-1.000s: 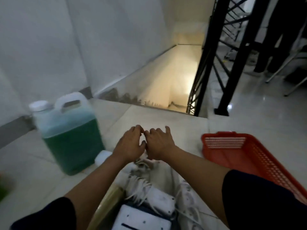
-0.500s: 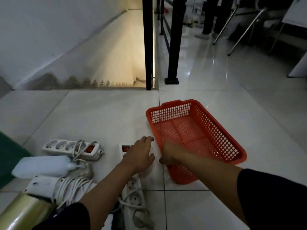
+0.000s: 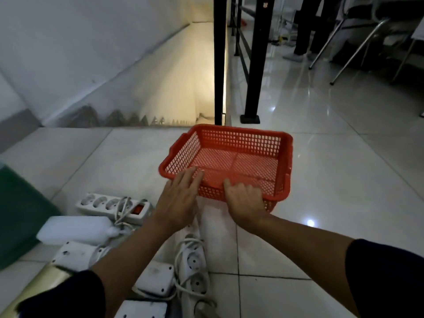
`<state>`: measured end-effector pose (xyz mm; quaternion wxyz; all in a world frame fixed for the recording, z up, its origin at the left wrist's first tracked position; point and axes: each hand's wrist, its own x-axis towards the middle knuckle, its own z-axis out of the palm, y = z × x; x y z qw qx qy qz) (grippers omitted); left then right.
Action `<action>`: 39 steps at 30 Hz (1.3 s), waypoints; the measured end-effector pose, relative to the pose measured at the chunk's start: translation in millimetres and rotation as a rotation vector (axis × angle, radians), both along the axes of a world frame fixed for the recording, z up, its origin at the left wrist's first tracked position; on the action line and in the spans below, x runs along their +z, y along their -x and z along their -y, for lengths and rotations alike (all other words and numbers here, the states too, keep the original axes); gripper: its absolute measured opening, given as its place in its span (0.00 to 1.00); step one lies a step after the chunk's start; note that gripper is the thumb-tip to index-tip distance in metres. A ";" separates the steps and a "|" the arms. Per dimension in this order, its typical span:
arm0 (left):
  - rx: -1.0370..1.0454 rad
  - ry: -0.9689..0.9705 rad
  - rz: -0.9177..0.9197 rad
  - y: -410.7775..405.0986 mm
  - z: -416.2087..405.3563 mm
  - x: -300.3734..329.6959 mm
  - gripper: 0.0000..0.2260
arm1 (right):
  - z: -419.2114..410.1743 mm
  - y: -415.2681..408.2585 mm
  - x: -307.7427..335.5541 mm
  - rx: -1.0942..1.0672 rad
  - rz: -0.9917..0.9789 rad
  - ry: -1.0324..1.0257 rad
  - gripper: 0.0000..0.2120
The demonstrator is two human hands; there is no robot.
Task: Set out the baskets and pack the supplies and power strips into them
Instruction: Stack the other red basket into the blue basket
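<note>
Gripping the near rim of the red basket (image 3: 231,161), the right hand (image 3: 245,203) curls over it; the left hand (image 3: 181,198) lies flat, fingers straight, seemingly touching the rim. Both arms partly hide white power strips (image 3: 114,204) on the tiled floor (image 3: 332,180).

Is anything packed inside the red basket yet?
No, the red basket shows only its bare mesh floor, while the power strips lie on the tiled floor outside it.
</note>
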<state>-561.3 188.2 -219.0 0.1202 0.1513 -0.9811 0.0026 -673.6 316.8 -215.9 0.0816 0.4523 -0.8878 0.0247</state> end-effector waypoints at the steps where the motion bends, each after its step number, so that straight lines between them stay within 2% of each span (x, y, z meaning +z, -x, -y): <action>1: 0.006 0.089 -0.004 -5.8 10.2 7.4 0.31 | 4.7 -3.4 5.1 0.054 -0.053 0.014 0.12; 4: 0.066 0.221 0.054 -28.2 35.3 30.4 0.27 | 19.0 -15.0 22.9 0.143 -0.179 0.004 0.16; 8: 0.113 0.227 0.102 -72.3 65.4 55.8 0.20 | 43.0 -34.5 40.8 0.255 -0.220 0.098 0.25; 10: 0.089 0.224 0.111 -99.1 76.5 70.7 0.17 | 54.7 -49.2 50.7 0.315 -0.269 0.187 0.20; 12: 0.091 0.228 0.111 -124.3 84.8 84.9 0.19 | 66.3 -64.5 59.0 0.370 -0.298 0.268 0.14; 15: 0.158 0.277 0.097 -169.4 94.4 107.8 0.19 | 90.1 -98.4 75.1 0.454 -0.288 0.364 0.15; 21: 0.268 0.387 0.024 -266.2 116.2 160.1 0.16 | 148.2 -182.0 113.7 0.524 -0.299 0.522 0.22; 24: 0.346 0.442 0.031 -323.5 130.2 174.6 0.17 | 176.9 -233.8 129.3 0.562 -0.304 0.599 0.29; 25: 0.395 0.450 0.040 -346.8 133.9 176.4 0.17 | 187.0 -254.4 132.1 0.596 -0.304 0.612 0.29; 28: 0.534 0.431 0.046 -413.8 133.3 176.3 0.15 | 217.3 -312.8 135.6 0.702 -0.302 0.645 0.19; 31: 0.661 0.335 0.046 -486.0 128.3 167.5 0.16 | 239.4 -376.5 132.5 0.827 -0.297 0.629 0.15; 33: 0.737 0.304 0.046 -529.6 121.0 158.7 0.16 | 246.0 -413.0 131.3 0.904 -0.327 0.542 0.10; 35: 0.795 0.247 0.043 -571.9 108.4 143.7 0.21 | 247.9 -451.3 131.1 1.002 -0.384 0.427 0.10; 39: 0.936 0.095 0.030 -633.2 80.0 114.8 0.14 | 242.9 -517.4 138.1 1.111 -0.401 0.224 0.08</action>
